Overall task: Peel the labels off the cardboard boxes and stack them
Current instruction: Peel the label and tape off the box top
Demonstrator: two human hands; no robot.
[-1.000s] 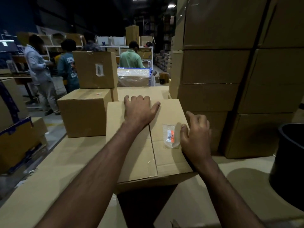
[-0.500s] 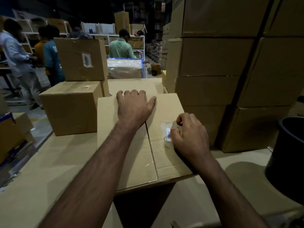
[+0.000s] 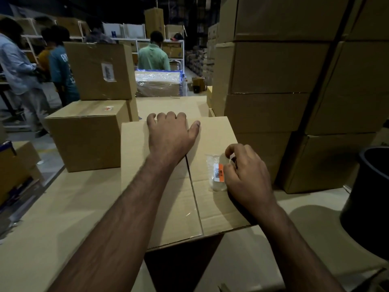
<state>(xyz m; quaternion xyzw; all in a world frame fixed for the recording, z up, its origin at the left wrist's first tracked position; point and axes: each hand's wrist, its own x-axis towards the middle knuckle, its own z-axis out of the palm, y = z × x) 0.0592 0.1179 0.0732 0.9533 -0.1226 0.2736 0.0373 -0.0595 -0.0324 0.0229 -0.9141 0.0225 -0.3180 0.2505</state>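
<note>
Head view: left hand (image 3: 170, 135) flat on box (image 3: 168, 207); right hand (image 3: 246, 175) pinches label (image 3: 216, 173).

so the work surface (image 3: 63, 207) is covered in flattened cardboard sheets. sitting right on it: the closed box (image 3: 168, 207) up front, a smaller sealed box (image 3: 88, 140) back left, and the big stack of boxes (image 3: 294, 102) along the right side.
</note>
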